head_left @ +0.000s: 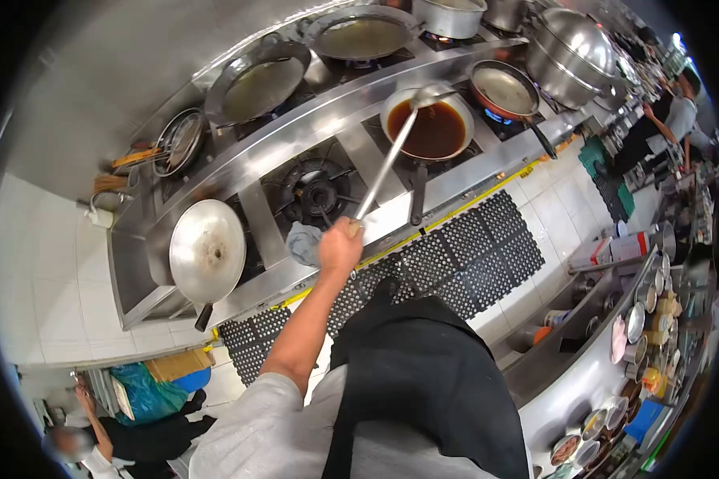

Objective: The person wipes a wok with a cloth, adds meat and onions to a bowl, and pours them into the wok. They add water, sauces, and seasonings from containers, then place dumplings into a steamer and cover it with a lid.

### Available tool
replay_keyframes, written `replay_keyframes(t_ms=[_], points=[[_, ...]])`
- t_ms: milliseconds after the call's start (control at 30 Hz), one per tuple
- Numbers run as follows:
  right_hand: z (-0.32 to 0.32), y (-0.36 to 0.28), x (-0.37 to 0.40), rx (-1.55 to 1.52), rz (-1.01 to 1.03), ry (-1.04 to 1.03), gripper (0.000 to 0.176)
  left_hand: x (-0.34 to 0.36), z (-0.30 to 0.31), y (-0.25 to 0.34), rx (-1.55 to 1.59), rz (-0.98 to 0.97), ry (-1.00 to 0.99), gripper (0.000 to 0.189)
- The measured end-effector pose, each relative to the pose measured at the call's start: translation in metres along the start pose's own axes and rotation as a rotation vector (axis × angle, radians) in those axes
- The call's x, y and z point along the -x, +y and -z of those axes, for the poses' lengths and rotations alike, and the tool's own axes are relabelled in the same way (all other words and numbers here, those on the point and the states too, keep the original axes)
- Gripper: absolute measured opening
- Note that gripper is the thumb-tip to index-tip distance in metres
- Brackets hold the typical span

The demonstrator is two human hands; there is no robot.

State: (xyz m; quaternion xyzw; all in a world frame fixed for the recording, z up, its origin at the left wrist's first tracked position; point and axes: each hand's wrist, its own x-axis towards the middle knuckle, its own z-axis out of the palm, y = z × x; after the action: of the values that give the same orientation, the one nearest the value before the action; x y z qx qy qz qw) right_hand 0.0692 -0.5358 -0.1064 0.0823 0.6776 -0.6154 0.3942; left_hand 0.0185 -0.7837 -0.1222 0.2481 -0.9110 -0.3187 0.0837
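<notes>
My left hand is closed around the end of a long-handled metal ladle. The ladle's bowl overlaps the far rim of a frying pan that holds dark brown liquid. This pan sits on the front row of the stove, its black handle pointing toward me. Beside my hand, a crumpled grey-blue cloth lies on the stove's front edge. Just behind the cloth is an unlit burner. My right hand is out of view.
A pale wok rests at the left. Wide pans line the back row. A red pan stands over a blue flame, near a steamer pot. Black mats cover the floor. Other people stand right and lower left.
</notes>
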Motion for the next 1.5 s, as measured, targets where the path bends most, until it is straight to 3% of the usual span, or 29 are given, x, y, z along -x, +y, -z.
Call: replay_keyframes(t_ms=[167, 267, 300, 500, 733, 900, 1000, 1033, 1100, 1133, 1200, 1233, 1267, 1300, 1333, 1367, 1400, 1433, 1500], points=[[0.002, 0.000, 0.001, 0.026, -0.003, -0.012, 0.045, 0.013, -0.028, -0.014, 0.314, -0.016, -0.032, 0.032], [0.003, 0.001, 0.001, 0.031, -0.009, -0.011, 0.045, 0.032, -0.032, -0.007, 0.692, 0.284, -0.211, 0.030], [0.004, 0.000, 0.000, 0.030, -0.008, -0.010, 0.045, 0.036, -0.037, -0.013, 0.799, 0.290, -0.204, 0.027], [0.003, 0.002, 0.000, 0.045, -0.006, -0.025, 0.045, 0.039, -0.058, -0.054, 1.039, 0.500, -0.196, 0.024], [0.014, 0.012, 0.015, 0.099, -0.010, -0.061, 0.046, 0.011, -0.090, -0.073, 1.185, 0.584, -0.229, 0.027], [0.067, 0.054, 0.064, 0.191, -0.123, -0.094, 0.046, -0.001, -0.045, -0.076, 0.422, 0.419, -0.533, 0.046], [0.114, 0.087, 0.103, 0.230, -0.248, -0.092, 0.046, 0.021, -0.016, -0.086, -0.056, 0.115, 0.078, 0.047], [0.129, 0.096, 0.115, 0.237, -0.288, -0.085, 0.046, 0.025, 0.001, -0.080, 0.002, 0.214, 0.064, 0.055], [0.158, 0.113, 0.142, 0.259, -0.341, -0.068, 0.046, 0.030, 0.003, -0.106, -0.211, 0.105, 0.094, 0.056], [0.168, 0.120, 0.156, 0.270, -0.350, -0.055, 0.046, 0.029, -0.006, -0.124, -0.300, 0.021, 0.095, 0.056], [0.179, 0.139, 0.188, 0.340, -0.281, -0.016, 0.046, 0.012, -0.059, -0.237, -0.444, -0.327, 0.233, 0.052], [0.181, 0.148, 0.207, 0.410, -0.216, 0.015, 0.046, 0.020, -0.017, -0.190, -0.504, -0.284, 0.122, 0.045], [0.156, 0.124, 0.201, 0.634, -0.152, 0.139, 0.038, 0.019, 0.003, -0.173, -0.378, -0.177, -0.034, 0.041], [0.150, 0.093, 0.206, 0.698, -0.165, 0.123, 0.039, 0.017, 0.010, -0.182, -0.285, -0.218, -0.074, 0.039], [0.157, 0.144, 0.211, 0.746, -0.033, 0.327, 0.040, -0.003, 0.002, -0.181, -0.317, -0.223, -0.108, 0.041], [0.158, 0.108, 0.209, 0.675, -0.433, 0.241, 0.050, -0.014, 0.003, -0.184, -0.348, -0.229, -0.142, 0.044], [0.158, 0.128, 0.213, 0.689, -0.328, 0.345, 0.051, -0.027, -0.006, -0.216, -0.443, -0.347, -0.052, 0.046], [0.156, 0.136, 0.221, 0.576, -0.322, 0.467, 0.052, -0.031, -0.001, -0.198, -0.545, -0.225, -0.175, 0.045], [0.149, 0.164, 0.243, 0.439, -0.302, 0.627, 0.048, -0.035, -0.004, -0.166, -0.488, -0.279, -0.266, 0.041]])
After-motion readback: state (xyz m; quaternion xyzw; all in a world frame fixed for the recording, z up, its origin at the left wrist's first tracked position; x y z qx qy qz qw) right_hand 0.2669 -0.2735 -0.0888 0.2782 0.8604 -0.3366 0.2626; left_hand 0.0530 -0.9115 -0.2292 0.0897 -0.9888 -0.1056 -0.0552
